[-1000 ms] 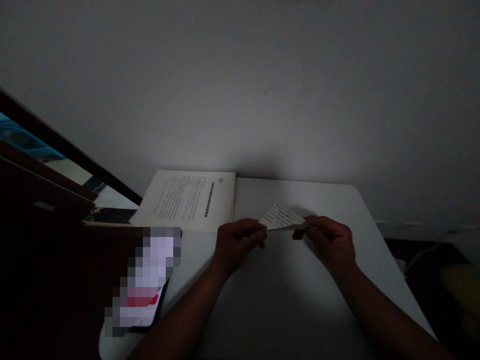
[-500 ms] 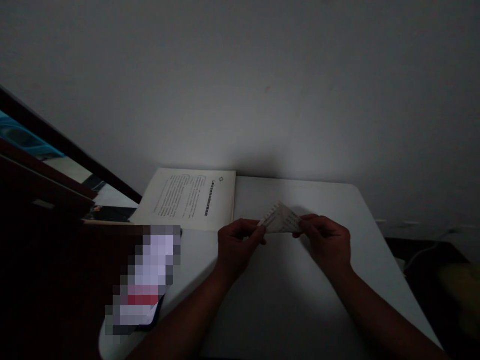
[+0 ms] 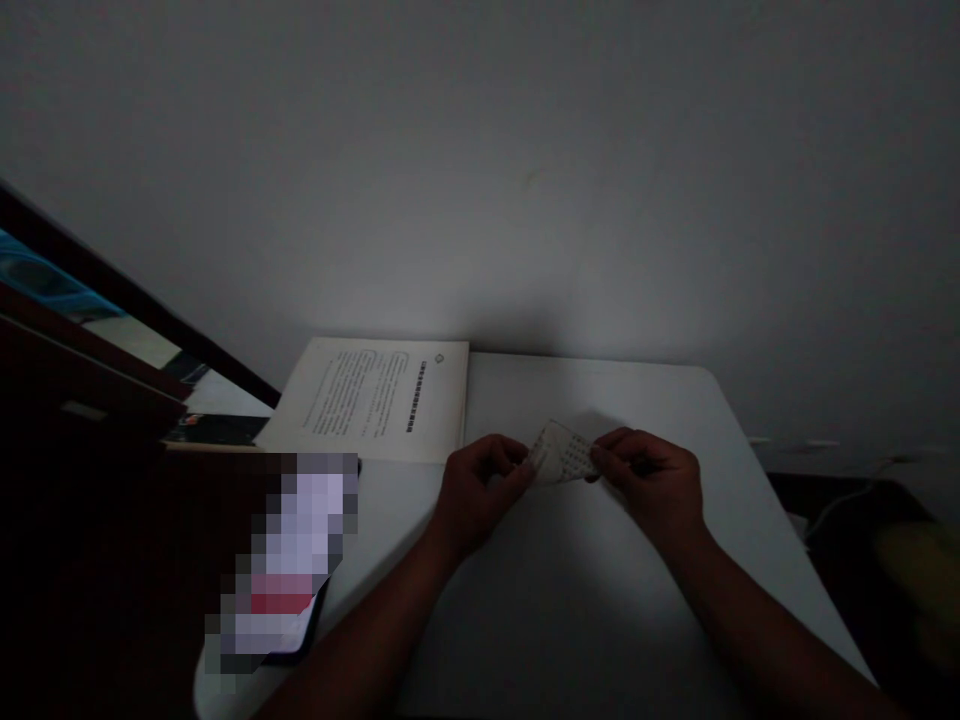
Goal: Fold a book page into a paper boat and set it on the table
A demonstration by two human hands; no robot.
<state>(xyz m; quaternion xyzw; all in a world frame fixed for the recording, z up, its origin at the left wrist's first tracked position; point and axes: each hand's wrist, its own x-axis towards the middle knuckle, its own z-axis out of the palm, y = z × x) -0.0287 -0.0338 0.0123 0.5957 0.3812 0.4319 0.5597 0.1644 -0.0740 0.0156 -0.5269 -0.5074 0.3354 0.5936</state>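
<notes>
A small piece of folded, printed paper (image 3: 559, 453) is held up between my two hands, over the white table (image 3: 525, 600). My left hand (image 3: 484, 490) pinches its left corner between thumb and fingers. On the other side, my right hand (image 3: 652, 480) grips the right corner the same way. The paper now looks like a flat four-sided shape, tilted, with a plain left part and lines of print on the right. Its underside and the fingertips behind it are hidden.
Printed sheets or a booklet (image 3: 375, 400) lie at the table's back left against the wall (image 3: 480, 180). A phone (image 3: 300, 560) with a blurred-out screen lies at the left edge. Dark furniture (image 3: 67, 480) stands to the left; a pale cable (image 3: 847, 505) hangs at the right.
The folded paper has gone from a triangle with its peak up to a four-sided shape, turned between my fingers. Both hands keep hold of its corners and have barely shifted.
</notes>
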